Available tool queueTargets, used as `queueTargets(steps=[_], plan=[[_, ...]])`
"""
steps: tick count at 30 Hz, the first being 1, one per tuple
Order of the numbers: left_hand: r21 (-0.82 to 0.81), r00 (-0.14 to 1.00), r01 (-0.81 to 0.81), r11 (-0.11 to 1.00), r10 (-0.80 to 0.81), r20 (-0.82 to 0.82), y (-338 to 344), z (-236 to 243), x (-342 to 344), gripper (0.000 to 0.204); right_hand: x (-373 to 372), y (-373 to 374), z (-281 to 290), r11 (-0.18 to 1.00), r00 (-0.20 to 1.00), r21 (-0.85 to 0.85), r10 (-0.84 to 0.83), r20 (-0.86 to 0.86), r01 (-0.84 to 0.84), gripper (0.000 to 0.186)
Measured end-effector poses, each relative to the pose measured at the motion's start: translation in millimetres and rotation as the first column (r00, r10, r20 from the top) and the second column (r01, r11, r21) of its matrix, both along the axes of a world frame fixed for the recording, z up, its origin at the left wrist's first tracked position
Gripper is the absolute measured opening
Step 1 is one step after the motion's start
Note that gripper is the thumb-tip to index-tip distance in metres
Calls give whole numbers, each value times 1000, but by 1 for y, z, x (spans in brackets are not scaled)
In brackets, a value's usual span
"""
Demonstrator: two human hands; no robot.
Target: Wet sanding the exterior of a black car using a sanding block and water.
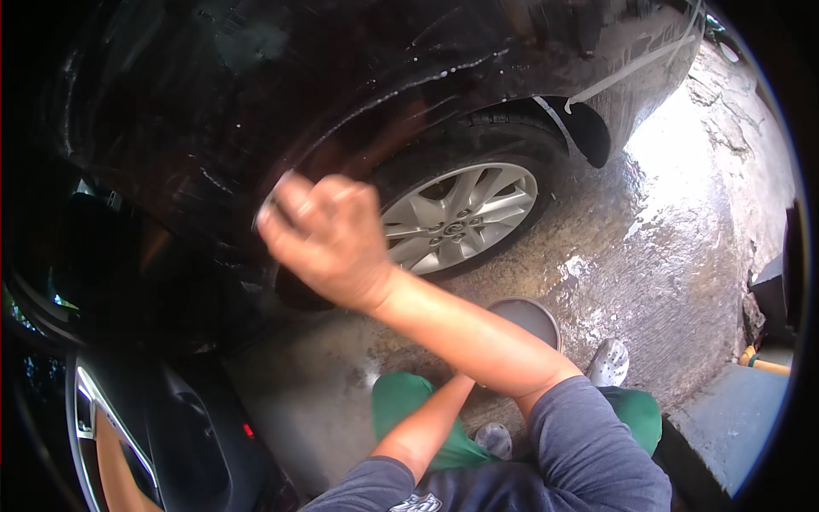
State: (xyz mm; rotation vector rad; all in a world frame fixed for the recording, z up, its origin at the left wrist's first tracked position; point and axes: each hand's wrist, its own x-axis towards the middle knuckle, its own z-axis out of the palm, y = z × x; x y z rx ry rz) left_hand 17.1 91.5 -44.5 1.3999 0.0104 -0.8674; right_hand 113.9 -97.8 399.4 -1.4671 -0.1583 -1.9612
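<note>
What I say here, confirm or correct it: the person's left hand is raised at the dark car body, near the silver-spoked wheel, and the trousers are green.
One thing is wrong: the head view shows the right hand, not the left hand, raised at the dark car body, near the silver-spoked wheel. The trousers are green.

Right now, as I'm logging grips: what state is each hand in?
Left hand: hidden behind the right forearm; cannot be told.
Right hand: closed on a pale item, too blurred to identify.
</note>
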Motion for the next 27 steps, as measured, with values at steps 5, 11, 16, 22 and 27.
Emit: queueTargets(steps=[5,11,16,22,27], plan=[[886,798,-182,426,-462,386,-107,43,-28,63,-2,-140,-66,944,949,123,-293,-116,306,37],[866,819,-116,487,-447,361,-94,55,-30,63,2,-100,-50,945,960,189,-246,-132,268,34],[907,853,-125,401,-424,305,-91,56,-19,62,4,-99,-50,985,987,95,-139,-84,147,37],[861,796,-237,451,-418,438,-104,55,-27,59,-5,-137,-54,924,953,245,-264,-148,294,40],[882,838,-203,425,-390,381,-99,62,-22,57,-1,-108,-50,993,992,73,-84,-94,91,36]])
